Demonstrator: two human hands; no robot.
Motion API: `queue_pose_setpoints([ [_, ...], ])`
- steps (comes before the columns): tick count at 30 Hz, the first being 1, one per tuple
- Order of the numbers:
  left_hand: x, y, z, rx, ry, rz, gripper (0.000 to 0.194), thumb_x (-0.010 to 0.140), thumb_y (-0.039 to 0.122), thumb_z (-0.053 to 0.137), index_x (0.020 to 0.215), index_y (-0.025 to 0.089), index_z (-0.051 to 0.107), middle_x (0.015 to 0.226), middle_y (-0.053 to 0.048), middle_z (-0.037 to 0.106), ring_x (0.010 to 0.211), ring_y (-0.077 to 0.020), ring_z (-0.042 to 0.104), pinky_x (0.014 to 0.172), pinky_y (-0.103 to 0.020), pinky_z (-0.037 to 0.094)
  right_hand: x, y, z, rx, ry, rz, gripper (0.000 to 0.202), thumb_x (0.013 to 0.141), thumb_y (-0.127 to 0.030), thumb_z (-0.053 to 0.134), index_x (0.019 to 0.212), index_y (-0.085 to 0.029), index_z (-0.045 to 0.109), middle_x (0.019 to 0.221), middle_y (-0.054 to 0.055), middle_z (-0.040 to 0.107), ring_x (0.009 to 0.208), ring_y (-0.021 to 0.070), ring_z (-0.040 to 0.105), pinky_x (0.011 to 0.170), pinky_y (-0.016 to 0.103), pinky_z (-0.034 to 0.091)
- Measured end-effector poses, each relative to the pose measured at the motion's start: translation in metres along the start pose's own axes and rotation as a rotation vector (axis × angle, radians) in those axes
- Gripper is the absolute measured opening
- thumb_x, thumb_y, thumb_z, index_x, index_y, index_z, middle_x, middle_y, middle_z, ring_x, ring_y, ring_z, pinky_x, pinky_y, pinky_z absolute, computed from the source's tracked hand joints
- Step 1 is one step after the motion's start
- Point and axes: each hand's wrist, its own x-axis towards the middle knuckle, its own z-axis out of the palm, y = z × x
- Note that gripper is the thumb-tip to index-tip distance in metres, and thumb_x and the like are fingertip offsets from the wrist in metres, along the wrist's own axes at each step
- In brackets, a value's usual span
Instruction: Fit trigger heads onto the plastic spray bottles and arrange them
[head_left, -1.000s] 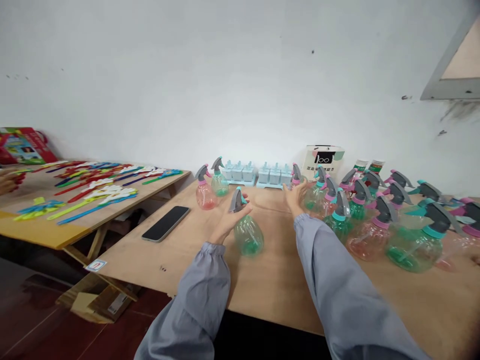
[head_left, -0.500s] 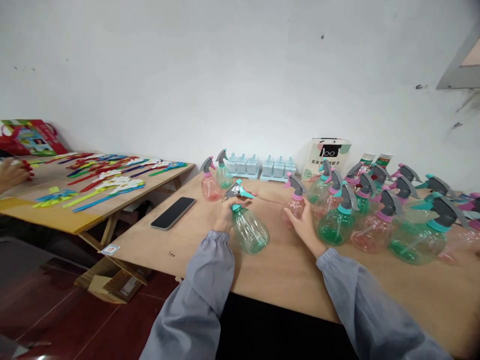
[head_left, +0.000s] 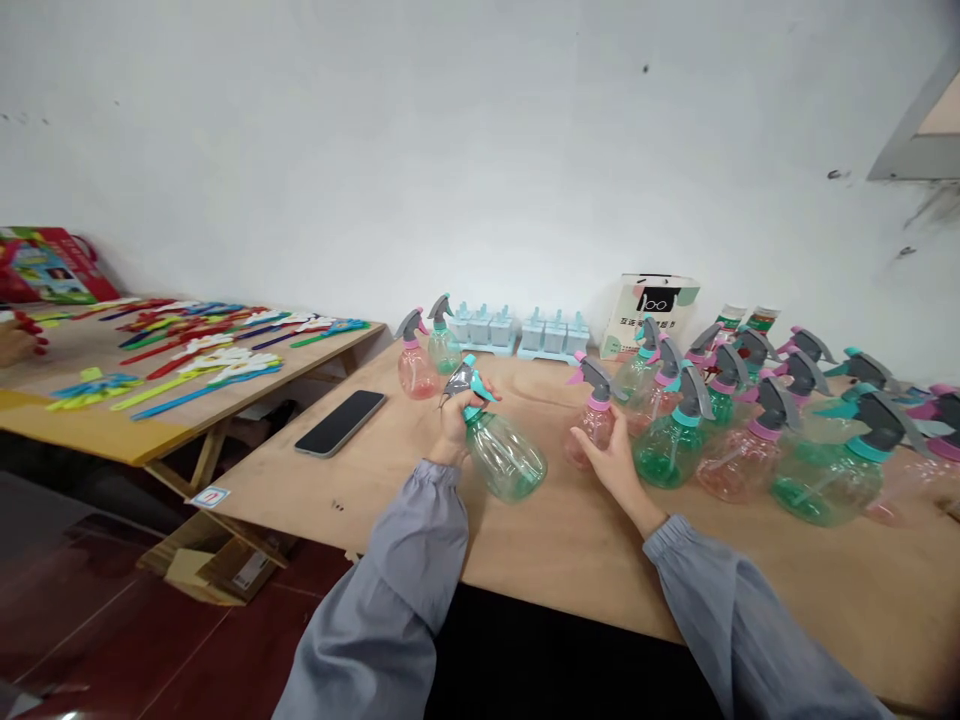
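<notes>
My left hand is wrapped round the neck of a clear green spray bottle with a teal and grey head, its body tilted to the right. At the middle of the table, my right hand curves round the side of a small pink spray bottle, thumb and fingers against its body. Just right of that hand stands a green spray bottle, and beyond it a pink one among several more.
A black phone lies at the left. Behind are blue moulds, a white box and two bottles, pink and green. On the left table lie colourful strips; another person's hand shows there.
The green bottle in my left hand is tilted more, its base further right. The view has shifted slightly. My right hand stays at the small pink bottle.
</notes>
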Motion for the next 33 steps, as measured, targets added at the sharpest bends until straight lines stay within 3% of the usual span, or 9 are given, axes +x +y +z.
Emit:
queue_pose_setpoints([
  [5, -0.0002, -0.0003, 0.0008, -0.023, -0.072, -0.065, 0.023, 0.044, 0.023, 0.054, 0.066, 0.019, 0.059, 0.079, -0.005, 0.069, 0.073, -0.0176, 0.060, 0.059, -0.027, 0.044, 0.0002, -0.0002, -0.0004, 0.010, -0.004, -0.001, 0.078, 0.077, -0.059, 0.072, 0.137, -0.018, 0.043, 0.139, 0.019, 0.053, 0.131, 0.0315, 0.051, 0.114, 0.055, 0.037],
  [11, -0.0016, 0.0038, 0.0010, -0.056, 0.012, 0.078, 0.017, 0.044, 0.023, 0.053, 0.060, 0.019, 0.058, 0.062, -0.001, 0.059, 0.058, -0.0118, 0.049, 0.055, -0.025, 0.037, 0.0012, -0.0032, 0.0042, 0.038, -0.027, 0.033, 0.080, 0.075, -0.060, 0.073, 0.136, -0.017, 0.043, 0.139, 0.019, 0.053, 0.131, 0.0327, 0.051, 0.115, 0.055, 0.037],
  [17, -0.0039, 0.0048, 0.0046, 0.000, 0.007, 0.028, 0.021, 0.047, 0.023, 0.056, 0.067, 0.020, 0.059, 0.070, -0.003, 0.064, 0.074, -0.0171, 0.060, 0.060, -0.025, 0.040, -0.0025, -0.0035, 0.0071, 0.058, -0.046, 0.052, 0.084, 0.076, -0.066, 0.069, 0.138, -0.017, 0.039, 0.143, 0.020, 0.050, 0.135, 0.0329, 0.048, 0.116, 0.055, 0.035],
  [21, -0.0017, 0.0018, 0.0033, -0.024, 0.137, 0.205, 0.014, 0.047, 0.024, 0.053, 0.061, 0.020, 0.056, 0.062, -0.001, 0.057, 0.062, -0.0144, 0.056, 0.061, -0.027, 0.042, -0.0052, -0.0016, 0.0066, 0.071, -0.047, 0.049, 0.081, 0.080, -0.067, 0.063, 0.140, -0.018, 0.038, 0.145, 0.019, 0.048, 0.137, 0.0312, 0.046, 0.118, 0.055, 0.033],
  [23, -0.0002, 0.0017, 0.0022, -0.038, 0.148, 0.241, 0.014, 0.047, 0.024, 0.053, 0.060, 0.020, 0.058, 0.061, 0.000, 0.055, 0.060, -0.0127, 0.055, 0.062, -0.027, 0.043, -0.0057, -0.0015, 0.0064, 0.076, -0.059, 0.041, 0.080, 0.081, -0.067, 0.063, 0.140, -0.019, 0.038, 0.145, 0.018, 0.048, 0.136, 0.0307, 0.046, 0.118, 0.055, 0.033],
  [29, -0.0016, 0.0017, 0.0053, -0.041, 0.060, 0.103, 0.025, 0.047, 0.020, 0.059, 0.071, 0.021, 0.066, 0.074, -0.001, 0.066, 0.071, -0.0138, 0.061, 0.063, -0.024, 0.044, -0.0059, -0.0048, 0.0065, 0.079, -0.069, 0.071, 0.078, 0.080, -0.065, 0.065, 0.138, -0.020, 0.040, 0.142, 0.018, 0.050, 0.136, 0.0321, 0.046, 0.117, 0.056, 0.033],
  [33, -0.0020, -0.0007, 0.0042, -0.041, 0.112, 0.170, 0.013, 0.048, 0.022, 0.057, 0.060, 0.021, 0.062, 0.064, 0.000, 0.061, 0.069, -0.0152, 0.063, 0.061, -0.026, 0.045, -0.0059, -0.0052, 0.0071, 0.055, -0.057, 0.073, 0.079, 0.078, -0.063, 0.068, 0.137, -0.019, 0.040, 0.141, 0.019, 0.050, 0.133, 0.0329, 0.049, 0.116, 0.056, 0.035],
])
